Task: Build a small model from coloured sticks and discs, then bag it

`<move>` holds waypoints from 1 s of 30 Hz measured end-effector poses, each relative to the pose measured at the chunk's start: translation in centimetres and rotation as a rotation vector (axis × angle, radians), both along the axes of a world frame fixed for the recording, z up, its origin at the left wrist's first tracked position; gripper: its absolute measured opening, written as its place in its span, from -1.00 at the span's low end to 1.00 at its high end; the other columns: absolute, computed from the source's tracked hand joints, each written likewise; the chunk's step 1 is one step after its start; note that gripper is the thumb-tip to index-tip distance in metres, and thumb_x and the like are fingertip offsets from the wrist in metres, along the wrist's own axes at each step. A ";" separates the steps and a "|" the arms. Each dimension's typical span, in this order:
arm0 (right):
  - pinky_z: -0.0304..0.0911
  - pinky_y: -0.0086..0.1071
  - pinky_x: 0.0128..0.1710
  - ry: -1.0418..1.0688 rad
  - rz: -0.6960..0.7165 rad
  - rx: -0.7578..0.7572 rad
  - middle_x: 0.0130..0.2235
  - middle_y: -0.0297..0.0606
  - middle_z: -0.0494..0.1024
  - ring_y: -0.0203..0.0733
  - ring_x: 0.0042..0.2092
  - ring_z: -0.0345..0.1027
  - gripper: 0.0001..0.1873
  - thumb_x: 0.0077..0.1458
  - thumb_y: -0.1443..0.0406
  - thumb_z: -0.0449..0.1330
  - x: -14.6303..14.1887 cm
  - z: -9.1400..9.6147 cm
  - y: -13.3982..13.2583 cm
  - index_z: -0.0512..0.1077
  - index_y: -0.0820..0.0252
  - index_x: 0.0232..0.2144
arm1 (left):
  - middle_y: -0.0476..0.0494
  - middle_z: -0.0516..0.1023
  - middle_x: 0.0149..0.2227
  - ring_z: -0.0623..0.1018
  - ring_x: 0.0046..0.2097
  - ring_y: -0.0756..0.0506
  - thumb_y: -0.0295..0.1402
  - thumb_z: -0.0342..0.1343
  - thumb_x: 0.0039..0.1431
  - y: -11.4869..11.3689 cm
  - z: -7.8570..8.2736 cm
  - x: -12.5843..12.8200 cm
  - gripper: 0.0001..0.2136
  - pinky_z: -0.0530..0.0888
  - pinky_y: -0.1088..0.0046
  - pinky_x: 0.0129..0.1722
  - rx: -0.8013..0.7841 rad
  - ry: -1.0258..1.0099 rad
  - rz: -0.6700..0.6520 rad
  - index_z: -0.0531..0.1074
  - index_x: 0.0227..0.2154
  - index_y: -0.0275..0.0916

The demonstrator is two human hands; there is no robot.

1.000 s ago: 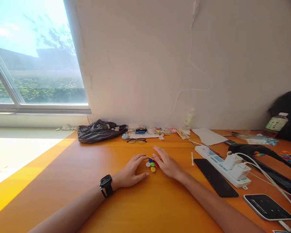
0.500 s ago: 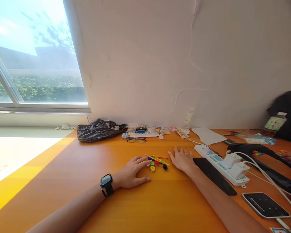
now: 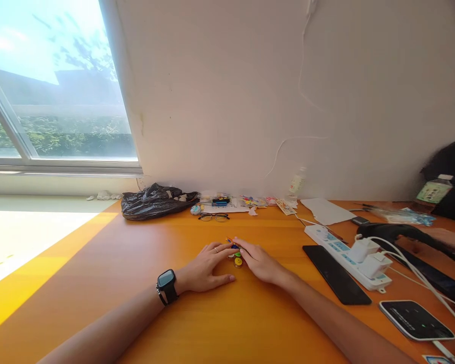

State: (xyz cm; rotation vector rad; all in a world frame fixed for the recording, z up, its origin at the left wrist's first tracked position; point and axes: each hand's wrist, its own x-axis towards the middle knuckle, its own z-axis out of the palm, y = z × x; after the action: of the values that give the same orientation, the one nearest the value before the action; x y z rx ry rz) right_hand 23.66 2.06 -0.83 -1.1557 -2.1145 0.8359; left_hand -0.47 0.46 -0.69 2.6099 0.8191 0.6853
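My left hand, with a watch on its wrist and a ring on one finger, lies open on the table, its fingers stretched towards a small pile of coloured pieces. My right hand reaches in from the other side. Its fingers are stretched out low over the pile and come close to the left fingertips. Between the hands a yellow round piece, a green piece and a blue piece show. An orange tip pokes out beyond the fingers. My right hand hides other pieces.
Behind lie glasses, a black plastic bag and several small packets. To the right are a black phone-like slab, a white power strip with plugs and cables, and a white-edged charger-like box. Another person's arm shows far right.
My right hand has moved left from beside the black slab onto the pile, covering the black and red pieces and the thin sticks. My left hand has stayed put.
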 end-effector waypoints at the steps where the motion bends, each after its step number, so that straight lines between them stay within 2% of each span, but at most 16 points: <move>1: 0.13 -0.02 0.33 0.068 0.030 -0.034 0.28 -0.10 0.40 0.01 0.29 0.28 -0.52 0.37 0.18 -0.04 -0.1 0.1 0.1 0.38 0.16 0.23 | -0.24 0.28 0.36 0.29 0.33 -0.32 -0.04 0.19 0.26 0.0 -0.1 0.0 -0.36 0.24 0.02 0.32 0.000 -0.009 0.004 0.19 0.34 0.00; 7: 0.17 -0.05 0.33 0.424 0.143 -0.363 0.28 -0.12 0.40 -0.02 0.33 0.23 -0.56 0.17 0.29 0.15 -0.3 0.3 0.6 0.42 0.11 0.11 | -0.26 0.29 0.34 0.33 0.29 -0.33 -0.07 0.22 0.23 0.3 -0.3 0.2 -0.42 0.28 0.01 0.29 0.005 -0.057 0.025 0.27 0.27 -0.04; 10: 0.17 -0.09 0.34 0.549 0.164 -0.426 0.25 -0.11 0.45 -0.03 0.30 0.28 -0.56 0.06 0.34 0.20 -0.5 0.4 0.6 0.45 0.11 0.03 | -0.23 0.28 0.34 0.33 0.30 -0.33 -0.07 0.22 0.24 0.0 0.2 0.2 -0.48 0.28 0.00 0.29 0.011 -0.066 0.010 0.33 0.23 -0.01; 13: 0.17 -0.07 0.33 0.574 0.088 -0.353 0.20 -0.12 0.49 -0.04 0.26 0.33 -0.61 0.05 0.35 0.16 -0.4 0.1 0.9 0.47 0.12 -0.03 | -0.20 0.21 0.38 0.28 0.33 -0.36 -0.03 0.23 0.22 -0.8 1.0 0.3 -0.46 0.27 -0.03 0.30 0.020 -0.031 -0.040 0.34 0.23 0.05; 15: 0.14 -0.04 0.34 0.484 0.044 -0.245 0.18 -0.14 0.51 -0.04 0.25 0.35 -0.60 0.05 0.36 0.10 0.0 -0.2 1.3 0.50 0.13 -0.04 | -0.17 0.10 0.43 0.20 0.37 -0.41 0.00 0.22 0.22 -1.3 1.5 0.4 -0.41 0.23 -0.09 0.32 0.032 0.020 -0.076 0.29 0.28 0.10; 19: 0.11 -0.02 0.34 0.206 0.170 -0.093 0.19 -0.18 0.50 -0.02 0.26 0.30 -0.55 0.10 0.34 0.04 1.0 -0.1 1.7 0.55 0.13 -0.01 | -0.07 -0.07 0.49 0.05 0.43 -0.48 0.01 0.13 0.28 -2.2 2.1 0.8 -0.40 0.09 -0.21 0.35 0.056 0.121 -0.164 0.19 0.35 0.18; 21: 0.10 -0.05 0.34 0.118 0.235 -0.062 0.19 -0.20 0.50 -0.02 0.27 0.29 -0.57 0.17 0.30 0.01 1.4 0.2 1.6 0.57 0.12 -0.02 | -0.05 -0.06 0.49 0.04 0.43 -0.49 0.02 0.11 0.29 -2.3 2.3 1.0 -0.44 0.07 -0.23 0.35 0.066 0.133 -0.183 0.23 0.33 0.19; 24: 0.09 -0.08 0.34 0.044 0.256 -0.054 0.21 -0.21 0.47 -0.02 0.28 0.26 -0.57 0.18 0.31 -0.02 1.8 0.7 1.6 0.60 0.12 -0.08 | -0.06 0.03 0.46 0.09 0.40 -0.47 0.02 0.08 0.31 -2.3 2.3 1.1 -0.48 0.10 -0.19 0.35 0.073 0.152 -0.181 0.28 0.30 0.17; 30: 0.08 -0.10 0.33 0.058 0.252 -0.062 0.23 -0.19 0.44 -0.02 0.30 0.23 -0.58 0.18 0.33 -0.03 2.9 0.2 2.6 0.62 0.14 -0.14 | -0.08 0.22 0.39 0.20 0.35 -0.45 0.01 0.12 0.27 -2.2 2.2 1.1 -0.52 0.16 -0.15 0.32 0.074 0.085 -0.188 0.36 0.23 0.14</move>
State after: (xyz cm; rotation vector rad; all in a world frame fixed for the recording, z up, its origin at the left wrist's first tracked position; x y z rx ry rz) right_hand 26.57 4.65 -0.61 -0.8943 -2.2293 1.0419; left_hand 0.58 -1.72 1.54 2.7547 0.5708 0.5648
